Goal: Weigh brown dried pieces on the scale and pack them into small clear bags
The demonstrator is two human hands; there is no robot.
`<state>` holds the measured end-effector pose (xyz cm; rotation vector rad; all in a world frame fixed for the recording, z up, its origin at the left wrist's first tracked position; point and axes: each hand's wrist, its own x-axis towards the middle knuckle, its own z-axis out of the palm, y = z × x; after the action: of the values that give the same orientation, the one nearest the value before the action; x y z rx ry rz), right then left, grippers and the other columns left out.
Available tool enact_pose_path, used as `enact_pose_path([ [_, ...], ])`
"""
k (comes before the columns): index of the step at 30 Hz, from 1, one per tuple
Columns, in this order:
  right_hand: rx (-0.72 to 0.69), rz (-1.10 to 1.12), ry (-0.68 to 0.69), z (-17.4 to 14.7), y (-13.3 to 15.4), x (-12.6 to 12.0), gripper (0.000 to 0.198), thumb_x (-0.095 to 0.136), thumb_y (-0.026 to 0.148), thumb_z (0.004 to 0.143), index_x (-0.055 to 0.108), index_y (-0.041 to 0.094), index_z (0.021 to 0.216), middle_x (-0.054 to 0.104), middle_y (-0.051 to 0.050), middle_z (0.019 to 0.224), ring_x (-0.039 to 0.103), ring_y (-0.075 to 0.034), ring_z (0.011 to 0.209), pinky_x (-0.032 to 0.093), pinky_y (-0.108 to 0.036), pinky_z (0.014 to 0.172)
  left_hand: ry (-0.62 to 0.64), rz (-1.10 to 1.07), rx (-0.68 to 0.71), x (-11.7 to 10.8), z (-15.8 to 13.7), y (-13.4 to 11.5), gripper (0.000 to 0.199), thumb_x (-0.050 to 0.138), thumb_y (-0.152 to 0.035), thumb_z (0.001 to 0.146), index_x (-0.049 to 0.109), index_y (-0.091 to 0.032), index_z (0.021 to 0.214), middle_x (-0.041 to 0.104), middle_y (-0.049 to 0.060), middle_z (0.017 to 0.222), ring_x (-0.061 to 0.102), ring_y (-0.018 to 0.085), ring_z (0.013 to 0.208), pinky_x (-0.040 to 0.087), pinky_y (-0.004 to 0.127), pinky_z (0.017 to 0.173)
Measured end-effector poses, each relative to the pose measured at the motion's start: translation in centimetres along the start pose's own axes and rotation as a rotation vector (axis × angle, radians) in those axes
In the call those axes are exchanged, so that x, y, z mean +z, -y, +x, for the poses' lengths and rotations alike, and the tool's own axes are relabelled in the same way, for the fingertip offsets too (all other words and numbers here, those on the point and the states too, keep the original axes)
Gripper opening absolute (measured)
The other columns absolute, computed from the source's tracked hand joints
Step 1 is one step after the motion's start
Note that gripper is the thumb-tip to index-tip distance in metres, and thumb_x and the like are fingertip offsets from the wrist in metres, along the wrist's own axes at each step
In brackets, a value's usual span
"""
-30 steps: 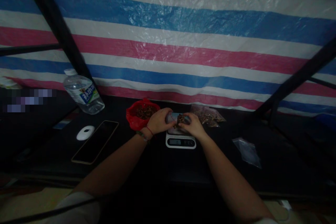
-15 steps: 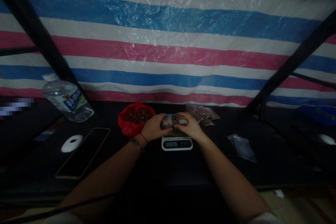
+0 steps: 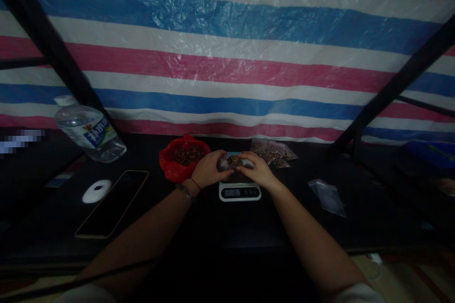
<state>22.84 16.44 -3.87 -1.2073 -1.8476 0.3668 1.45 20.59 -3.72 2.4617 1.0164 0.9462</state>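
My left hand and my right hand meet over a small white digital scale on the dark table. Between them they hold a small clear plastic bag with brown bits inside, just above the scale's platform. A red plastic bag filled with the same brown bits sits open right beside my left hand. A bracelet and red string circle my left wrist.
Filled clear packets lie behind my right hand, and empty clear bags lie to the right. A phone, a white round object and a water bottle are on the left. A striped tarp hangs behind.
The view swung a little to the right, so things on the table shifted left in frame. Both hands stayed together on the small bag over the scale.
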Motion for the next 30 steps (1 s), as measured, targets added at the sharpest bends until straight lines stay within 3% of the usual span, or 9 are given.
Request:
enact_pose_path([
  [5,-0.041,0.045,0.037,0.0,0.4,-0.1,0.031,0.067,0.028,0.078,0.068,0.025,0.108,0.068,-0.007,0.108,0.062,-0.021,0.103,0.048,-0.042,0.094,0.015,0.025,0.008,0.0,0.0,-0.2,0.058,0.07,-0.047,0.07,0.053,-0.018,0.116,0.063,0.01,0.112,0.061,0.027,0.103,0.049,0.041,0.09],
  [14,-0.015,0.107,0.128,0.0,1.7,-0.3,0.033,0.064,0.022,0.077,0.066,0.022,0.11,0.067,-0.006,0.101,0.065,-0.018,0.087,0.055,-0.033,0.074,0.05,0.075,0.064,0.0,0.0,-1.1,0.048,0.069,-0.046,0.072,0.057,-0.018,0.109,0.066,0.009,0.102,0.063,0.026,0.094,0.05,0.039,0.082],
  [19,0.082,0.207,0.085,-0.1,1.8,0.2,0.032,0.069,0.02,0.072,0.064,0.02,0.103,0.068,-0.004,0.097,0.066,-0.017,0.083,0.056,-0.032,0.075,0.065,0.065,0.068,-0.1,0.1,-1.5,0.043,0.067,-0.047,0.073,0.057,-0.019,0.106,0.067,0.006,0.097,0.064,0.024,0.089,0.05,0.037,0.079],
  [25,-0.139,0.132,0.008,-0.1,2.3,0.1,0.022,0.067,0.023,0.079,0.068,0.025,0.101,0.068,-0.005,0.107,0.062,-0.02,0.102,0.05,-0.038,0.092,0.045,0.005,0.054,0.1,0.0,-1.7,0.045,0.066,-0.044,0.075,0.055,-0.017,0.11,0.065,0.008,0.101,0.063,0.024,0.092,0.05,0.036,0.081],
  [30,-0.088,0.206,-0.071,-0.2,2.2,0.0,0.027,0.065,0.025,0.081,0.066,0.028,0.108,0.065,-0.005,0.112,0.06,-0.02,0.107,0.05,-0.038,0.094,-0.001,-0.024,0.026,0.2,-0.2,-1.4,0.047,0.062,-0.043,0.078,0.05,-0.016,0.114,0.064,0.01,0.105,0.063,0.024,0.093,0.05,0.035,0.08],
])
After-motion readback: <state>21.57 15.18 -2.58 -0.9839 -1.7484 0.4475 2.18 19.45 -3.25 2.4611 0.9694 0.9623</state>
